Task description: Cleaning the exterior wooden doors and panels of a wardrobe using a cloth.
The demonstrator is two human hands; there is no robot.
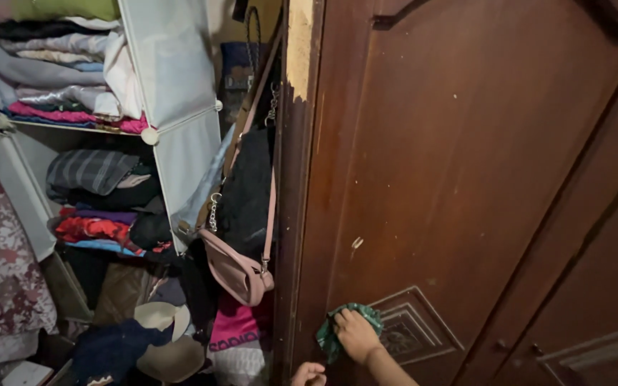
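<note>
The right hand (356, 334) presses a crumpled green cloth (332, 330) against the lower carved panel of the brown wooden door (459, 164), while the left hand (307, 374), grip state indeterminable, sits at the frame's bottom edge.

Above and to the right of the fingers (350, 323) pressing the green cloth (332, 330), the brown door (466, 143) runs flat and bare, open to a sweep. Just right of them the carved panel (413, 329) rises in ridges. To their left the door's edge ends the surface; beyond it a pink bag (236, 268) on a chain hangs close, with dark clothes and a white shelf unit (180, 107) of folded garments crowding the gap.
</note>
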